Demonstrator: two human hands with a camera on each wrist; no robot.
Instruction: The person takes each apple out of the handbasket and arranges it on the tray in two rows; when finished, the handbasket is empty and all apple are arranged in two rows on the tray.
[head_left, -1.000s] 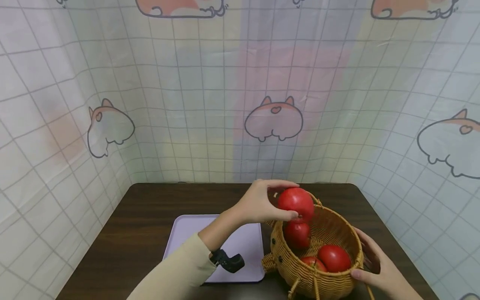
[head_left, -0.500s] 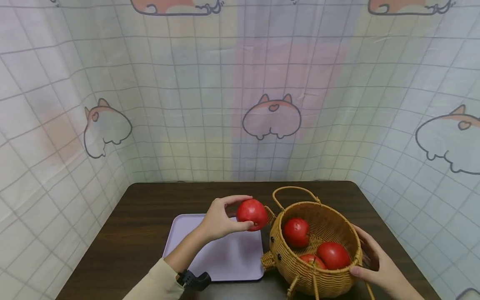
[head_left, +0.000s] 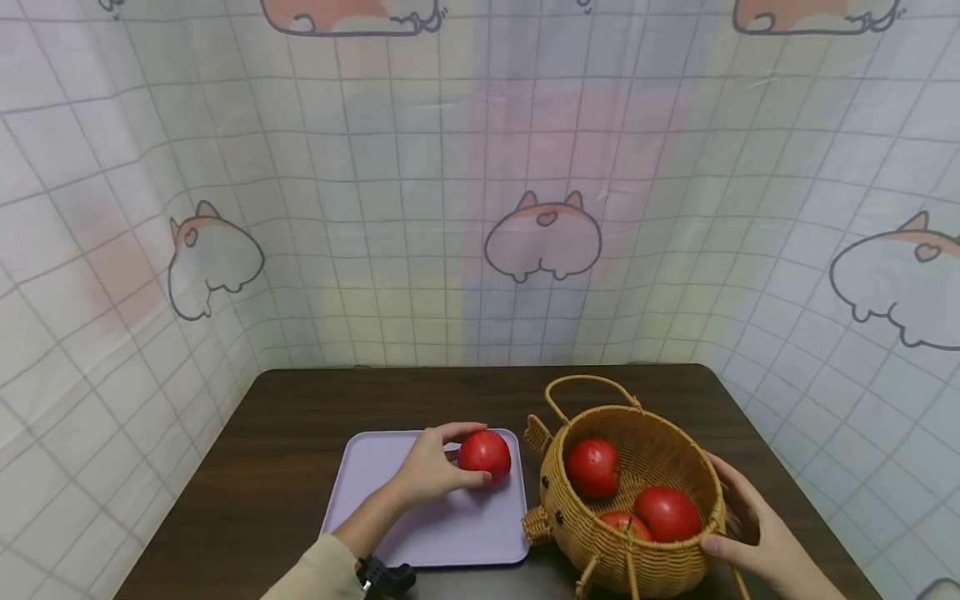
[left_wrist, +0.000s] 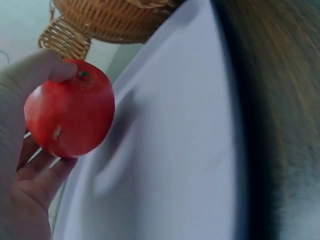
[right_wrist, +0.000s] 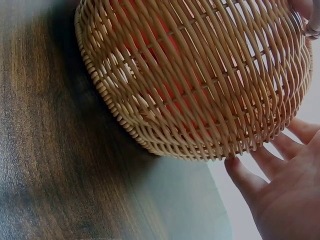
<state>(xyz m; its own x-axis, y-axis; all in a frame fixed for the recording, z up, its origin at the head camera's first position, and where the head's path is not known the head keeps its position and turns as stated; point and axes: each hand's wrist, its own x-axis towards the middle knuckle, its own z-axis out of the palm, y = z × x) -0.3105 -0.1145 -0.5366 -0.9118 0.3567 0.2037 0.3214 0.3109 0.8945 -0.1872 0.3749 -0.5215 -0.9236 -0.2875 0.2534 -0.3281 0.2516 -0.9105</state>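
Holding red fruit (head_left: 486, 454) in left hand (head_left: 429, 472), over far right part of tray (head_left: 442, 537); cannot tell if touching. Round, without clear long axis. Lying well left of right hand (head_left: 759, 527), basket (head_left: 576, 533) between. Gripping basket at right side with right hand.

Tray (head_left: 450, 533) left — basket (head_left: 660, 571) right, fruit (head_left: 667, 513) inside.

a pale cloth (head_left: 397, 158) with grid lines and cartoon animals (head_left: 543, 242) hangs behind and on both sides of the dark wooden counter (head_left: 255, 467). its far corners are rounded.
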